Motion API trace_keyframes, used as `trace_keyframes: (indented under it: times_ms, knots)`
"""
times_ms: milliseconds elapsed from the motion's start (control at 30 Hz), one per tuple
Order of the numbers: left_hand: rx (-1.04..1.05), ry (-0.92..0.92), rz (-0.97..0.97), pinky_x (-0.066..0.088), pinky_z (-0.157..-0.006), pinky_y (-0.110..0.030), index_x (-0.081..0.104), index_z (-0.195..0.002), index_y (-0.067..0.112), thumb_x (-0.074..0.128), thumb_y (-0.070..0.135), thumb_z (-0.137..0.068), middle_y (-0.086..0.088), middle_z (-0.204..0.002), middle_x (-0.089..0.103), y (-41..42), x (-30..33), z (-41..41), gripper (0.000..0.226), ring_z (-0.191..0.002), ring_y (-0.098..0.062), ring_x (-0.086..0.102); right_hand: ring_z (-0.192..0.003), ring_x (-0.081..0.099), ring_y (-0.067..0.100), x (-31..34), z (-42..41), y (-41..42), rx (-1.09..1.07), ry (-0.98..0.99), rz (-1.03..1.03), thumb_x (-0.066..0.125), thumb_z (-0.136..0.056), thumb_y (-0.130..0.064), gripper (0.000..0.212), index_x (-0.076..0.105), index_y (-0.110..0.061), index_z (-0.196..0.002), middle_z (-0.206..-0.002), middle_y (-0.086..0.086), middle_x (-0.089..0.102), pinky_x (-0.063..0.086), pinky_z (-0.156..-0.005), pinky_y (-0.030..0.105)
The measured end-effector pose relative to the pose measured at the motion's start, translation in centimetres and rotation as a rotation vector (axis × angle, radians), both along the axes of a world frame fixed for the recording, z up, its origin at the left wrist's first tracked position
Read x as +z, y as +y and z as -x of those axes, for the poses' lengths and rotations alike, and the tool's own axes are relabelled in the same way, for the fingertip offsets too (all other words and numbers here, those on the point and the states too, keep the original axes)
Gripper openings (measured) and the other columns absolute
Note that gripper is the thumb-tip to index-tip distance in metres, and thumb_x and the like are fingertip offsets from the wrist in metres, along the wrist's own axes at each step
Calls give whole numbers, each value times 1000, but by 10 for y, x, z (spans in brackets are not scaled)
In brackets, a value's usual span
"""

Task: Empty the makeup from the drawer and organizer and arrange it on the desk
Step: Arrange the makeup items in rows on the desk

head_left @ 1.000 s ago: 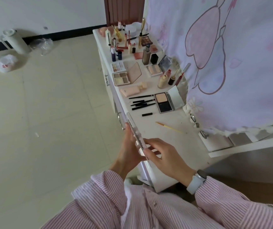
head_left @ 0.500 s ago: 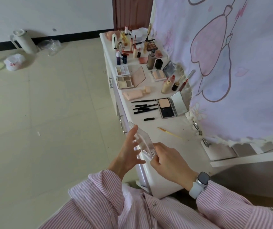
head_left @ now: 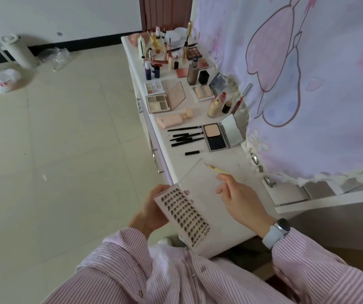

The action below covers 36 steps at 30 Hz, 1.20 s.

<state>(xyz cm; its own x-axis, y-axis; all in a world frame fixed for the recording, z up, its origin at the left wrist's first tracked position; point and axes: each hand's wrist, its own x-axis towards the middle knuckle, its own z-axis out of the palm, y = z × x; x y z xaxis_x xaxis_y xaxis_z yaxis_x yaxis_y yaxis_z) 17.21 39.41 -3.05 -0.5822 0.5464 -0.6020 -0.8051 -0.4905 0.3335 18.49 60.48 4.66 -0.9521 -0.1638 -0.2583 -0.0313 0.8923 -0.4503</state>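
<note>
The cloth [head_left: 307, 73], pale with a pink and lilac print, hangs along the far long edge of the counter [head_left: 231, 167] and covers that whole side. The counter is white and narrow, with drawer handles showing on its front edge. A white jug [head_left: 17, 51] and a plastic bag [head_left: 6, 81] sit on the floor well away from it.

Makeup lies across the counter from the far end toward the near end. Bottles and tubes [head_left: 160, 55] crowd the far end. Nearer come two open palettes [head_left: 160, 99], side by side at the front edge, then a pink pouch [head_left: 169, 120]. A compact [head_left: 222, 134] stands open near the cloth edge, and black pencils [head_left: 185, 137] lie in a loose row between it and the front edge. A yellow brush [head_left: 220, 171] lies alone on the bare stretch toward the near end.

The lash tray [head_left: 183, 213] is off the counter, held over its front edge near the near end, tilted, rows of lash clusters facing up. The left hand [head_left: 154, 209] grips its far end from below, fingers curled round the edge. A clear lid [head_left: 200, 183] stands open from the tray. The right hand [head_left: 239, 198] hovers over the counter just beside the brush, fingers loosely bent, holding nothing. A white watch [head_left: 276, 233] is on that wrist.
</note>
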Motion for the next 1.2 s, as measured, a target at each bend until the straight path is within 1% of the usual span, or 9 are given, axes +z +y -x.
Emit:
trace_keyframes:
  times_ms: [133,267,333,400,533,733,1000,1133,1200]
  knots:
    - [-140,94,410,52,-62,-31,60,-97,8,50,27,-92,-8,-81,60,-4,-1,6,22,-70,-19,60,-86,60,16,-20,-12,21,-143,-5,27,32,-97,-14,32,41,-12,-128,-104,-3,65,45,-76,30]
    - [-247,365,937,50,-85,-34,57,-121,8,49,26,-94,-6,-105,64,15,6,12,33,-95,-19,61,-82,60,16,-32,-21,29,-250,12,52,33,-97,-14,32,42,-10,-128,-102,0,65,48,-74,30]
    - [-392,584,1201,41,-97,-33,49,-131,9,50,28,-94,-8,-129,53,24,2,14,42,-116,-23,51,-81,59,15,-34,-22,30,-263,-1,46,33,-97,-14,33,41,-10,-129,-104,0,64,45,-72,26]
    - [-533,703,1321,34,-102,-34,43,-136,11,48,33,-93,-8,-138,43,33,-3,14,49,-126,-24,40,-80,59,15,-36,-21,32,-286,-20,33,33,-97,-15,33,40,-10,-130,-103,0,64,43,-70,23]
    - [-607,787,1385,25,-107,-32,36,-140,9,45,32,-94,-7,-140,36,50,-9,14,51,-129,-25,27,-74,58,17,-36,-18,39,-368,9,-16,35,-97,-16,34,41,-12,-130,-98,3,64,40,-60,21]
    - [-651,840,1433,15,-111,-37,21,-145,14,43,38,-93,-3,-146,25,73,-11,8,61,-136,-24,14,-95,59,24,-33,-6,41,-413,73,-72,37,-95,-7,41,37,-14,-136,-123,7,55,48,-76,30]
    - [-748,896,1379,-11,-113,-40,6,-147,11,36,41,-96,-6,-156,-2,91,-19,-5,67,-141,-28,-18,-87,59,28,-32,8,53,-374,122,-241,41,-93,-8,37,42,-8,-129,-111,15,57,47,-60,32]
    - [-762,936,1387,-12,-112,-38,6,-148,13,33,39,-98,-4,-156,-4,86,-22,-2,63,-141,-25,-19,-109,53,33,-26,14,46,-260,277,-285,55,-85,-5,34,52,-4,-119,-119,17,54,51,-83,41]
    - [-725,925,1422,-9,-114,-40,10,-148,15,31,35,-99,-2,-157,-2,77,-23,4,57,-142,-21,-16,-105,55,31,-22,27,36,-169,404,-258,61,-80,-2,31,57,-5,-111,-113,15,58,50,-83,43]
